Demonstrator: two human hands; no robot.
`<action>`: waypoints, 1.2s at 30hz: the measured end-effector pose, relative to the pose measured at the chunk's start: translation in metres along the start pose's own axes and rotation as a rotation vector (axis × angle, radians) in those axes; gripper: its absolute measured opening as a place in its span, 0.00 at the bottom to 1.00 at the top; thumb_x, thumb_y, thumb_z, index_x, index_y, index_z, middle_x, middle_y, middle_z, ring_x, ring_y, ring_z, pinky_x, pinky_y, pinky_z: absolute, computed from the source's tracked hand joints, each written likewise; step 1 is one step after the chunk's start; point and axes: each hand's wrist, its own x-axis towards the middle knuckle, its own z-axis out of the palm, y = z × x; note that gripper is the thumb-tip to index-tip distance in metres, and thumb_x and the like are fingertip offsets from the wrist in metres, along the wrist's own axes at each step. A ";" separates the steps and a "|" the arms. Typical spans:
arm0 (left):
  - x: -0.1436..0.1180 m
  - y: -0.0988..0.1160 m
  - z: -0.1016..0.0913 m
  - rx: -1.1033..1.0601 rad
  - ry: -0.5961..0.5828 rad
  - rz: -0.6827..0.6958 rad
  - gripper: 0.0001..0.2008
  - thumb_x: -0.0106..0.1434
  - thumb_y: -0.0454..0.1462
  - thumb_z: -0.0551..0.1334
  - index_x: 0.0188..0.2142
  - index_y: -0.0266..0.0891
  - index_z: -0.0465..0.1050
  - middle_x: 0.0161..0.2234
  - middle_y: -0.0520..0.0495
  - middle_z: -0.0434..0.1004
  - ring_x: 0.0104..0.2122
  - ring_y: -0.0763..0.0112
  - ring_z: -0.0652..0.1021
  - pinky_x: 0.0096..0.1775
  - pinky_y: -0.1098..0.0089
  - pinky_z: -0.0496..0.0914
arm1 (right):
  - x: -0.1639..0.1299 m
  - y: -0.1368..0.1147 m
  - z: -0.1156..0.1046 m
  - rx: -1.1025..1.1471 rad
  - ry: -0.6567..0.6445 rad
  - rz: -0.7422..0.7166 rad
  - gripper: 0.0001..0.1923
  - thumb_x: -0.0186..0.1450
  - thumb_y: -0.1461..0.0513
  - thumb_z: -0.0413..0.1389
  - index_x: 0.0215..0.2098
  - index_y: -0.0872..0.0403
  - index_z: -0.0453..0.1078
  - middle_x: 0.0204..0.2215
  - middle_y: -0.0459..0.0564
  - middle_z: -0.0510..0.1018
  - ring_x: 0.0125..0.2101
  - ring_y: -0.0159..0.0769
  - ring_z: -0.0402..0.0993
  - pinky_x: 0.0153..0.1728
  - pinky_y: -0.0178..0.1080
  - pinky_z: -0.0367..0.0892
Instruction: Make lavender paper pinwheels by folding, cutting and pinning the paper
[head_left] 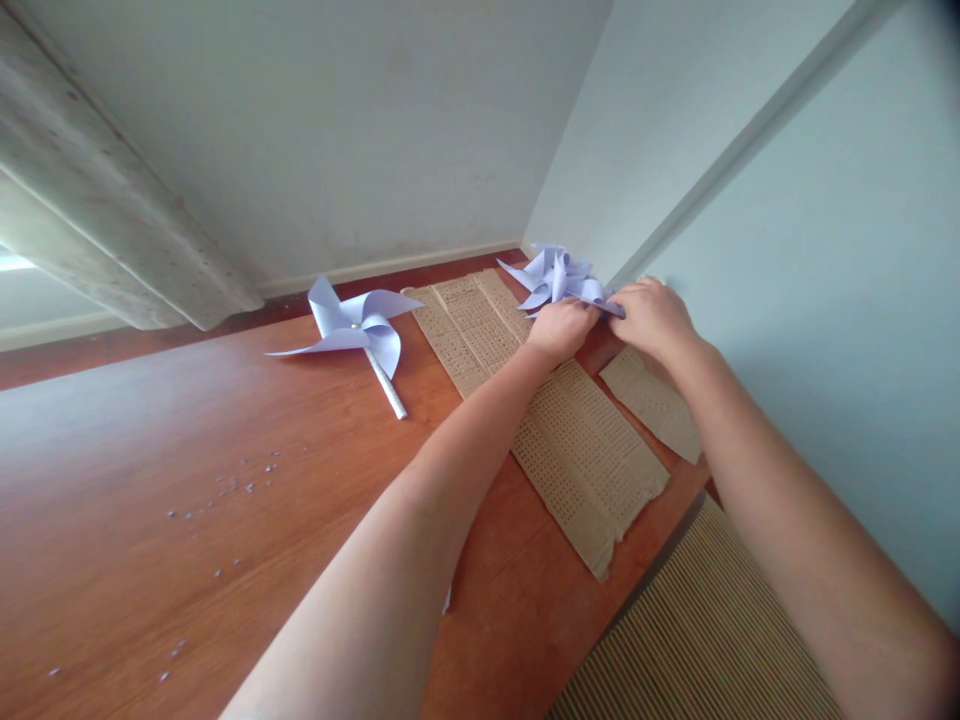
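Observation:
At the far corner of the table, several pale purple paper pinwheels (555, 272) lie bunched together, overlapping. My left hand (564, 332) is closed at their near side, its fingertips partly hidden by the paper. Just to its right, my right hand (651, 312) pinches the purple paper at the pile's right edge. Another pinwheel (352, 325), on a white stick (386, 384), lies apart on the left, its blades curled up from the table. Beneath my left forearm is a brown sheet of dotted cardboard (585, 440) with a torn near edge.
A smaller cardboard piece (652, 405) lies near the right edge of the reddish-brown wooden table (300, 540). Tiny purple paper scraps (250, 487) are scattered on the left. Walls (360, 120) close off the back and right. A ribbed mat (701, 620) is below, and a curtain (112, 180) hangs at left.

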 end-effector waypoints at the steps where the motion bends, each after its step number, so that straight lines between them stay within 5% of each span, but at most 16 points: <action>1: 0.000 0.000 0.000 0.000 0.000 0.002 0.15 0.74 0.33 0.52 0.47 0.31 0.78 0.40 0.34 0.82 0.43 0.59 0.81 0.43 0.63 0.72 | 0.000 0.000 0.000 0.001 -0.005 -0.004 0.08 0.60 0.66 0.56 0.30 0.55 0.79 0.34 0.57 0.84 0.36 0.46 0.73 0.35 0.43 0.57; 15: -0.002 -0.002 0.001 0.016 0.025 -0.006 0.14 0.73 0.32 0.53 0.44 0.32 0.77 0.39 0.36 0.81 0.43 0.59 0.80 0.42 0.63 0.72 | -0.003 -0.009 -0.004 -0.023 0.013 -0.030 0.07 0.63 0.62 0.57 0.35 0.56 0.77 0.38 0.61 0.83 0.41 0.51 0.75 0.35 0.45 0.60; 28: -0.002 0.000 0.001 0.022 0.037 -0.022 0.13 0.74 0.32 0.53 0.44 0.32 0.77 0.40 0.36 0.81 0.43 0.60 0.80 0.43 0.64 0.72 | -0.004 -0.027 -0.014 0.023 -0.011 0.218 0.11 0.64 0.62 0.55 0.36 0.52 0.82 0.38 0.58 0.85 0.36 0.49 0.78 0.28 0.44 0.56; 36: -0.002 0.000 0.000 0.017 0.038 -0.025 0.13 0.73 0.32 0.54 0.45 0.33 0.78 0.42 0.35 0.82 0.44 0.59 0.81 0.43 0.64 0.73 | -0.003 -0.037 -0.025 -0.063 -0.107 0.249 0.13 0.66 0.64 0.54 0.41 0.56 0.81 0.41 0.61 0.84 0.39 0.50 0.77 0.34 0.43 0.62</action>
